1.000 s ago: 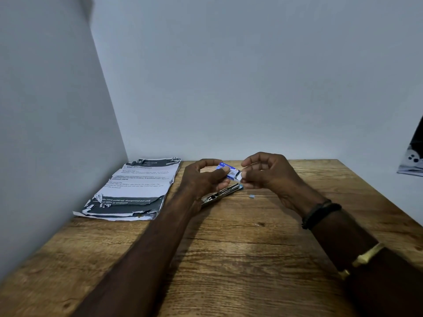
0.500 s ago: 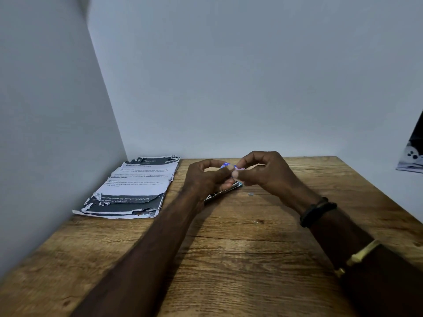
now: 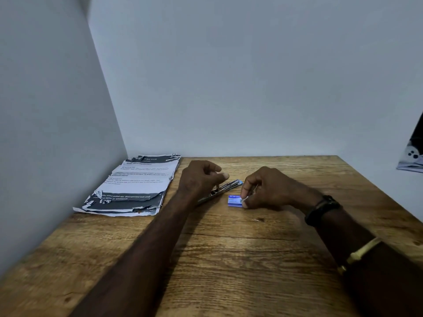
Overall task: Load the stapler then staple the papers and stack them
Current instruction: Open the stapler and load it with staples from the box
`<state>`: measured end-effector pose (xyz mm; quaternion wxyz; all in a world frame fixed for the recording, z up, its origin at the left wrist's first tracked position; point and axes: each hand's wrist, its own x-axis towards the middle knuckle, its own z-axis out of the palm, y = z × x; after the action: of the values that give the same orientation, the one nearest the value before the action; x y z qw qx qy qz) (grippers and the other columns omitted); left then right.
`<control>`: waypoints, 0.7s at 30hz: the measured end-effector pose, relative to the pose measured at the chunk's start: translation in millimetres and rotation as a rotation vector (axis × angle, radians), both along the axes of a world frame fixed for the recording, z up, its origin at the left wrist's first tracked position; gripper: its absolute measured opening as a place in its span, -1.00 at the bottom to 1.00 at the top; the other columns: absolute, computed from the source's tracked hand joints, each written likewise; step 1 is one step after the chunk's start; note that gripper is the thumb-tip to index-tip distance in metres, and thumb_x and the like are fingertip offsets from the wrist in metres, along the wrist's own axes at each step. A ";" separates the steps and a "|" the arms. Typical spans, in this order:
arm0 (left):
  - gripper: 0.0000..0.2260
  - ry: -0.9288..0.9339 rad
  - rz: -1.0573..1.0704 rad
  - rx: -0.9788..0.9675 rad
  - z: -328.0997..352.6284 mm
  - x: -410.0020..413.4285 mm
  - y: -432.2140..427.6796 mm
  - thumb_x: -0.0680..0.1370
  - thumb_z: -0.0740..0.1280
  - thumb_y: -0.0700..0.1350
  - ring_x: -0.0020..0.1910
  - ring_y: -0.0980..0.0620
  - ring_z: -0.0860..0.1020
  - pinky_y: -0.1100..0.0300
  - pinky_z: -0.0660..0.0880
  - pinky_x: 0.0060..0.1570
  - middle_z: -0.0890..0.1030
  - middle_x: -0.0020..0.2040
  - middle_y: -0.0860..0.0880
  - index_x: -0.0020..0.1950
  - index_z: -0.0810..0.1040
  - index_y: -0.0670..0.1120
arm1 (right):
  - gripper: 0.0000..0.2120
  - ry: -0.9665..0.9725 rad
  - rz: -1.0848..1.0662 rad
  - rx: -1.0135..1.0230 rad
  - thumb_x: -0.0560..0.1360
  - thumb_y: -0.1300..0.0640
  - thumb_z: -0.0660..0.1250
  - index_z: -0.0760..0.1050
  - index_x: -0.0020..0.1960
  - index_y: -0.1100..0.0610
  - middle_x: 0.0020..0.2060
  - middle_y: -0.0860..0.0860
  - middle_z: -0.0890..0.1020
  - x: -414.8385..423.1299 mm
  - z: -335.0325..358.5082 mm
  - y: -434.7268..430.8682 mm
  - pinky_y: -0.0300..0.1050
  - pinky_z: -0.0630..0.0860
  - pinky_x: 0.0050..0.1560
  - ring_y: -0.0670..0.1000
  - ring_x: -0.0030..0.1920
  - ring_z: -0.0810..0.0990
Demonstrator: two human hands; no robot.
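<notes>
Count: one stapler (image 3: pixel 229 186), one blue staple box (image 3: pixel 234 200), one stack of printed papers (image 3: pixel 135 186) (sheet number not readable, near edges torn), two grips in view.

Left grip (image 3: pixel 201 179): fingers curled inward, thumb pointing forward, hanging just over the near half of the stapler. Cannot tell whether it holds anything or touches the metal.

Right grip (image 3: pixel 270 189): thumb and forefinger pressed together on the white end flap of the staple box, other fingers curled. Box lies flat on the worktop (image 3: pixel 229 259), at this grip's fingertips.

Stapler lies flat, long and metallic, with a blue tip at the far end. It runs diagonally between the two grips, just beyond the box.

Papers lie on the outer side of the left grip, well apart from the right grip, beside the left wall (image 3: pixel 45 133).

Right arm: dark wristband (image 3: pixel 320 209), gold-coloured bangle (image 3: pixel 361 251) further up.

Worktop is brown with wood grain. Back wall (image 3: pixel 251 76) is plain pale grey. Dark printed sheet (image 3: pixel 413 154) hangs at the frame edge, far out past the right grip.
</notes>
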<state>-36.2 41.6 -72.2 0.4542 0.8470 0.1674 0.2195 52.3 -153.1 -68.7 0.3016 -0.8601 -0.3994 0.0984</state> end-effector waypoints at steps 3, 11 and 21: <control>-0.66 0.071 -0.022 0.082 -1.8 -0.7 0.9 0.41 0.59 0.03 -0.08 -0.01 0.66 0.05 0.59 0.09 0.73 -0.04 -0.11 0.08 0.70 -0.12 | -0.93 -0.021 -0.057 0.037 0.37 0.10 0.58 0.73 -0.24 -0.04 -0.35 -0.20 0.71 1.9 2.2 0.2 -0.42 0.40 -0.29 -0.33 -0.32 0.58; -0.76 0.296 0.025 0.327 -5.7 2.1 1.2 0.40 0.59 0.04 0.06 -0.01 0.65 0.18 0.48 -0.04 0.74 -0.02 -0.02 -0.02 0.73 -0.04 | -0.91 -0.286 -0.363 -0.118 0.48 0.01 0.46 0.71 -0.11 0.00 -0.07 -0.01 0.75 2.2 -10.7 6.2 -0.02 0.62 0.00 0.10 0.02 0.67; -0.80 0.277 0.070 0.423 -10.8 1.5 -1.0 0.44 0.53 0.01 0.09 -0.07 0.65 0.15 0.53 0.00 0.74 0.01 -0.05 0.04 0.74 0.03 | -0.88 -0.268 -0.295 -0.034 0.40 0.20 0.45 0.69 -0.26 0.03 -0.28 -0.09 0.70 1.0 -6.2 7.5 0.00 0.64 -0.06 0.03 -0.11 0.68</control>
<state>-34.7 40.7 -83.0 0.2316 0.9390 0.2076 0.1470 53.3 -145.6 -74.9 0.2423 -0.9197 -0.3040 -0.0556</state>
